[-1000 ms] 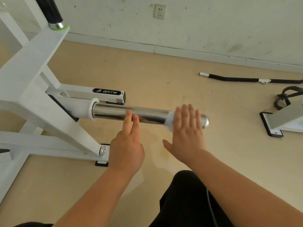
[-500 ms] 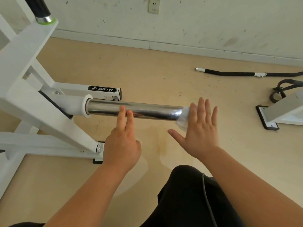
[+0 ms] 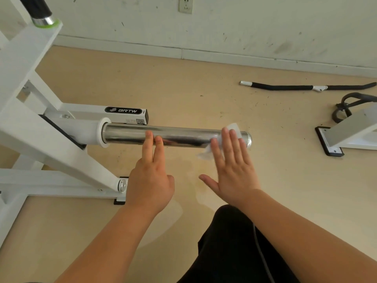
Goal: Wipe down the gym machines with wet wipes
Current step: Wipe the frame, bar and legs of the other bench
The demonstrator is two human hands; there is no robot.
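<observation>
The right hand lies flat, fingers straight, pressing the wipe onto the bar near its free end, at 3 o'clock from the left hand, whose two straight fingers rest on it; the wipe looks thin, limp, likely to bunch, best pinned under flat fingers; the bar seems rigid, slick.

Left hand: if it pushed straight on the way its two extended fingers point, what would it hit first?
The chrome bar. The left hand has two straight fingertips that seem to rest on it, so it is blocked at once, though depth is uncertain from one view.
</observation>
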